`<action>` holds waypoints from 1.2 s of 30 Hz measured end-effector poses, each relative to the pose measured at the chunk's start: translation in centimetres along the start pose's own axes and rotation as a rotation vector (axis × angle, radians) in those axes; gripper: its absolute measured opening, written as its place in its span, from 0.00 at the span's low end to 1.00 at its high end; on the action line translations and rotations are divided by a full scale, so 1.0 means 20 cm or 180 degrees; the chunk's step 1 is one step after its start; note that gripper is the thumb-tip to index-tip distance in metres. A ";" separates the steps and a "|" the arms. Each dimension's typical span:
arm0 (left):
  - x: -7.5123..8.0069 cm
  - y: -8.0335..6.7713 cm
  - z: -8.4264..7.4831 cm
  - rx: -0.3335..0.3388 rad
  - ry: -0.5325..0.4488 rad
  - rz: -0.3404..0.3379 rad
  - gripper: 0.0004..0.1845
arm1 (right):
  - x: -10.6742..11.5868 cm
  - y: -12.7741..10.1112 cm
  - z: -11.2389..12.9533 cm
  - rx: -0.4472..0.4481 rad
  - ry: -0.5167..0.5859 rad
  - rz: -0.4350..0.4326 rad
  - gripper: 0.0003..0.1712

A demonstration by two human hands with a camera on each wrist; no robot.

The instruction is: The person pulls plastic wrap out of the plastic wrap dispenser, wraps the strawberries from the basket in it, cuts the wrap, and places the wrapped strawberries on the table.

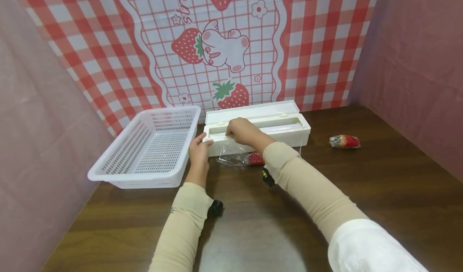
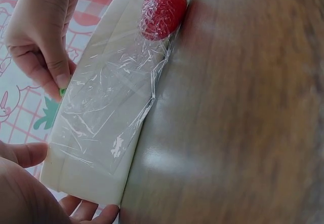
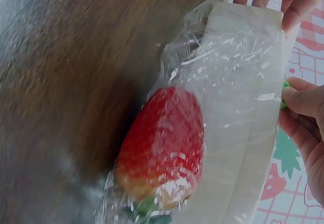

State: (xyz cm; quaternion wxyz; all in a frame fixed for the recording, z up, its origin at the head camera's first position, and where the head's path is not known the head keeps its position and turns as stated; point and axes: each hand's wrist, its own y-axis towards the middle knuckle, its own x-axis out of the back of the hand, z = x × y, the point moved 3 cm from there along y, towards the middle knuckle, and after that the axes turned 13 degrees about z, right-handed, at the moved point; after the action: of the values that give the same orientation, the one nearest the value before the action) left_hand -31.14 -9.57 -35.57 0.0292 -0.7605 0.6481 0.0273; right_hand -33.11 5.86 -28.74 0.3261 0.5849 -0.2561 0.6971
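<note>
A long white cling film dispenser (image 1: pixel 294 138) lies on the table with its lid raised at the back. My left hand (image 1: pixel 199 155) grips its left end, thumb on one side and fingers on the other. Over the dispenser's edge, my right hand (image 1: pixel 243 131) pinches a small green slide cutter (image 3: pixel 285 93), mostly covered by the fingertips. Clear cling film (image 2: pixel 109 112) drapes down the dispenser's front. A red toy strawberry (image 3: pixel 164 143) with a pale yellow end and green leaves lies in this film, against the front; in the head view my right forearm partly hides it.
On the left stands a white plastic basket (image 1: pixel 144 178) with slotted walls. Another red and yellow strawberry (image 1: pixel 345 141), wrapped in film, lies on the brown table (image 1: pixel 390 191) to the right. A strawberry-print cloth (image 1: pixel 318 51) hangs behind the dispenser.
</note>
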 end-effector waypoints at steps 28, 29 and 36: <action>0.00 -0.02 -0.01 0.0049 0.0082 0.0032 0.24 | 0.02 -0.13 -0.10 0.0059 -0.0165 -0.0182 0.09; 0.00 -0.02 -0.01 0.0054 0.0087 0.0030 0.24 | 0.02 -0.13 -0.11 0.0061 -0.0174 -0.0182 0.09; 0.01 -0.02 -0.02 0.0046 0.0101 0.0031 0.25 | 0.03 -0.17 -0.14 0.0032 -0.0219 -0.0206 0.07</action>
State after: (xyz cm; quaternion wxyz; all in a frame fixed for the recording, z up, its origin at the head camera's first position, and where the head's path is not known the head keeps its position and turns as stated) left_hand -30.82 -9.66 -35.25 0.0242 -0.7575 0.6523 0.0106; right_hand -32.42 10.25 -28.66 0.3366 0.6181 -0.2446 0.6670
